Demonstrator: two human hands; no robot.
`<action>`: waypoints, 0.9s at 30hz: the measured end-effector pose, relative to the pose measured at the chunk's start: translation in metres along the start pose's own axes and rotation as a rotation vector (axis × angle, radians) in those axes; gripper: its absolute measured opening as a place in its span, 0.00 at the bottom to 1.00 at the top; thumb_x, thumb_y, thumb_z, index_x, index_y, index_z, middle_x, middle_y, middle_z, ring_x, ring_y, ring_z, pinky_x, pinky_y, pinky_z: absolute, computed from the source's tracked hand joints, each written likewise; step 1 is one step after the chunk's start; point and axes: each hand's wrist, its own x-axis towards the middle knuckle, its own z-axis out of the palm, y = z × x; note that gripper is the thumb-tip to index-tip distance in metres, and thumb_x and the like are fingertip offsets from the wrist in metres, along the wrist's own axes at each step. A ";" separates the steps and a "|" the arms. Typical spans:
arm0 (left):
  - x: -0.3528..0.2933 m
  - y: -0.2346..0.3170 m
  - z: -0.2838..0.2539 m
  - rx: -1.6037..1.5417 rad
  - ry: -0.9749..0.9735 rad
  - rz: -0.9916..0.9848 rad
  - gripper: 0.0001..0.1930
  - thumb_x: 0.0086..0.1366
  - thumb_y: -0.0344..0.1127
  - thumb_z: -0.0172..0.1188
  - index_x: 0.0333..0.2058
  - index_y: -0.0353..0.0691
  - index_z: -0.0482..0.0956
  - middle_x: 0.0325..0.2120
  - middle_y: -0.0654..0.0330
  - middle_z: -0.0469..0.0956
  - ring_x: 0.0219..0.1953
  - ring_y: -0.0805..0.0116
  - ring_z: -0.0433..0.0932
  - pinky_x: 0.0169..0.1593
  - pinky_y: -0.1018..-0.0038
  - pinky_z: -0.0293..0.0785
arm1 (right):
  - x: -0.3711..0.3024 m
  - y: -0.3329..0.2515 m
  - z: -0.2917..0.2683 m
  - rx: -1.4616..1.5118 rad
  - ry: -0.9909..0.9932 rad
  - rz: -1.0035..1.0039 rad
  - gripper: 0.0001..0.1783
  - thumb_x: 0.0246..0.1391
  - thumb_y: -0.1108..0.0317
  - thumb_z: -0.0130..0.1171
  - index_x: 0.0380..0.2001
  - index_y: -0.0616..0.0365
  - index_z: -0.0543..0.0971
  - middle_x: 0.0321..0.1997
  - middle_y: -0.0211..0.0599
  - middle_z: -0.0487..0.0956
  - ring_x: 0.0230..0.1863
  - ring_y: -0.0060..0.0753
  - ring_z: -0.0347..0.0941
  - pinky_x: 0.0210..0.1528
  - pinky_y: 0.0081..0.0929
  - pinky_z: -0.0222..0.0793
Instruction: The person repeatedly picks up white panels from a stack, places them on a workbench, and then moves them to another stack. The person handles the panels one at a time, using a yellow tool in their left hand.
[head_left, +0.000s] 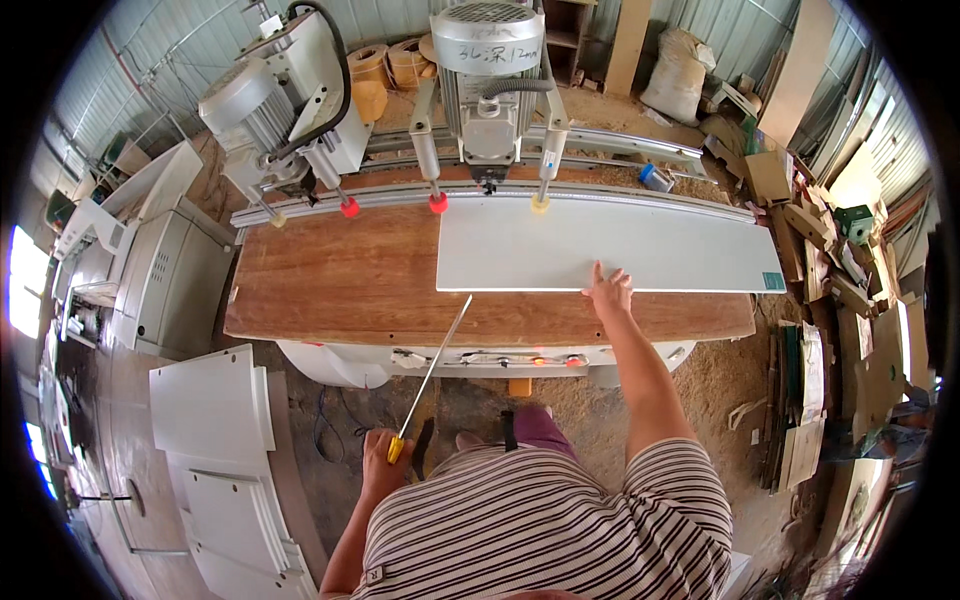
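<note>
My right hand (608, 292) rests on the near edge of a long white board (600, 240), fingers spread over its top face. The board lies flat on the right part of the brown wooden worktable (330, 270), its far edge by the metal rail of a drilling machine (490, 125). My left hand (384, 465) is low at my left side, closed round the yellow handle of a tool with a long thin metal shaft (432, 368). The shaft slants up to the right, its tip near the board's front left corner. The tool's exact kind is unclear.
A second motor unit (255, 110) stands at the rail's left. Red and yellow round pads hang over the table's back. White panels (215, 400) stand stacked at left on the floor. Wood offcuts (800, 400) crowd the right. A control strip (500, 358) runs below the table's front edge.
</note>
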 end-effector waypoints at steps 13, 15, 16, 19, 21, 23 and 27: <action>-0.015 -0.032 0.027 -0.071 -0.017 -0.126 0.12 0.59 0.40 0.61 0.35 0.38 0.74 0.33 0.51 0.75 0.39 0.48 0.71 0.43 0.57 0.67 | -0.018 -0.243 -0.046 -0.157 0.012 -0.679 0.36 0.57 0.39 0.45 0.66 0.15 0.45 0.73 0.47 0.36 0.67 0.76 0.38 0.56 0.77 0.49; -0.024 -0.036 0.031 -0.139 -0.003 -0.128 0.11 0.59 0.39 0.61 0.34 0.38 0.75 0.32 0.51 0.74 0.39 0.49 0.71 0.43 0.58 0.67 | -0.017 -0.246 -0.047 -0.183 0.051 -0.718 0.33 0.57 0.37 0.41 0.65 0.17 0.48 0.72 0.52 0.39 0.66 0.79 0.42 0.54 0.77 0.53; -0.028 -0.038 0.033 -0.146 0.006 -0.156 0.11 0.59 0.39 0.61 0.33 0.38 0.75 0.32 0.52 0.74 0.39 0.49 0.71 0.43 0.58 0.67 | -0.015 -0.246 -0.050 -0.175 0.052 -0.733 0.32 0.58 0.38 0.41 0.65 0.18 0.49 0.72 0.53 0.40 0.66 0.79 0.43 0.54 0.77 0.54; -0.035 -0.037 0.040 -0.168 0.063 -0.134 0.08 0.59 0.36 0.61 0.33 0.38 0.75 0.31 0.52 0.74 0.38 0.50 0.71 0.42 0.59 0.66 | -0.014 -0.252 -0.040 -0.190 0.074 -0.760 0.28 0.61 0.43 0.38 0.65 0.21 0.51 0.71 0.55 0.43 0.65 0.79 0.45 0.52 0.76 0.57; -0.043 -0.038 0.041 -0.161 0.034 -0.172 0.08 0.58 0.35 0.61 0.33 0.38 0.75 0.31 0.53 0.74 0.38 0.50 0.71 0.42 0.59 0.66 | -0.019 -0.249 -0.033 -0.212 0.058 -0.767 0.27 0.63 0.45 0.36 0.65 0.22 0.51 0.71 0.56 0.43 0.65 0.79 0.45 0.52 0.75 0.57; -0.049 -0.048 0.045 -0.158 0.070 -0.177 0.07 0.57 0.33 0.61 0.34 0.39 0.75 0.31 0.53 0.74 0.37 0.50 0.71 0.41 0.59 0.66 | -0.026 -0.248 -0.040 -0.244 0.027 -0.781 0.26 0.64 0.48 0.34 0.65 0.22 0.50 0.71 0.57 0.43 0.65 0.78 0.45 0.53 0.75 0.57; -0.051 -0.065 0.046 -0.120 0.104 -0.090 0.09 0.54 0.28 0.60 0.36 0.39 0.75 0.32 0.53 0.74 0.37 0.50 0.71 0.42 0.59 0.66 | -0.017 -0.242 -0.042 -0.236 0.073 -0.798 0.27 0.65 0.49 0.35 0.66 0.22 0.50 0.71 0.57 0.43 0.66 0.77 0.43 0.54 0.75 0.55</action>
